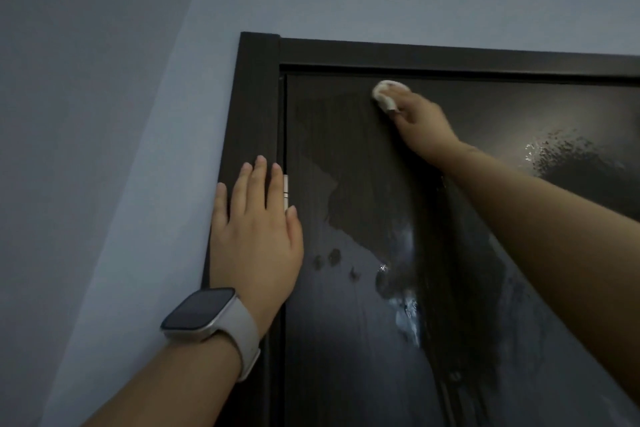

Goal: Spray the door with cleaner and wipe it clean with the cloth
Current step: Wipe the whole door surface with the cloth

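Dark door [363, 156] wet-streaked; white cloth [385, 94] bunched near top.

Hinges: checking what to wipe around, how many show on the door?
1: a pale hinge on the door's left edge, beside the left hand's fingertips. Lower ones may be out of view.

A door [363, 322] of very dark brown, almost black, faint vertical wood grain running down it, carried wet streaks and blotches that showed as darker matt patches beside glossy areas catching pale, bluish-white glare. Its frame [258, 97] matched in the same dark brown. The cloth [386, 94] pressed near the top edge was white to cream. A narrow hinge [286, 191] at the door's edge was pale, off-white. The wall [121, 114] around it was a flat, muted blue-grey, dimmer toward the left. The watch [201, 314] on the left wrist had a black face, a silver-toned case and a light cream band.
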Demonstrator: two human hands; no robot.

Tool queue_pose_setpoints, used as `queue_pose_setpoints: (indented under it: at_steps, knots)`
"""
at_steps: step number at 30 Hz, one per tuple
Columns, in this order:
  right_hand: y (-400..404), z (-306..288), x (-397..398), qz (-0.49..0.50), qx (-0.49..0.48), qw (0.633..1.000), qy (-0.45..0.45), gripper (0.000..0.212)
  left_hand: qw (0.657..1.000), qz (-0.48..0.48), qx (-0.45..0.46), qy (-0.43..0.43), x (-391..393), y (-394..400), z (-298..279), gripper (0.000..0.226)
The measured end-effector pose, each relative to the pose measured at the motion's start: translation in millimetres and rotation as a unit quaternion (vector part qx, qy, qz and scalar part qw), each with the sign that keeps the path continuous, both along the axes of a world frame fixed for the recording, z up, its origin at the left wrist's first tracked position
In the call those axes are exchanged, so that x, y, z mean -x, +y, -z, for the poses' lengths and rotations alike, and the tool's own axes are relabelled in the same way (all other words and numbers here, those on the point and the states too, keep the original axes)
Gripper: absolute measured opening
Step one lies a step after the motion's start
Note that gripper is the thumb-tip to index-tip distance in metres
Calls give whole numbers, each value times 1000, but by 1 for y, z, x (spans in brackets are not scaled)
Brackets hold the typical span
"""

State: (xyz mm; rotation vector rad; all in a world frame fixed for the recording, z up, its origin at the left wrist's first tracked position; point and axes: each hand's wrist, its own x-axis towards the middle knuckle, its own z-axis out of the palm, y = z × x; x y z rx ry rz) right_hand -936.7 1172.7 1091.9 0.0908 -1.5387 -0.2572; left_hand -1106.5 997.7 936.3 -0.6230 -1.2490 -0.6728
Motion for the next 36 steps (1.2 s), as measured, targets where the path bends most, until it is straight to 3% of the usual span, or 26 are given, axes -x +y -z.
queue_pose_setpoints:
  at_steps: [5,13,26,31,36]
  knots:
    - [9,-18,4,-10,81,996,46,34,1000,-8,-13,-4,1,3,-1,63]
    - [-85,-41,86,-22,-65,995,-75,29,1000,-11,-15,10,2,0,-1,60]
    - [52,-23,-37,26,73,995,57,33,1000,14,-10,13,4,-2,0,61]
    - [50,-19,-34,-1,93,995,34,34,1000,10,-1,6,4,-2,0,63]
    - [34,32,-19,8,-4,999,-37,37,1000,21,1,6,0,-3,1,60]
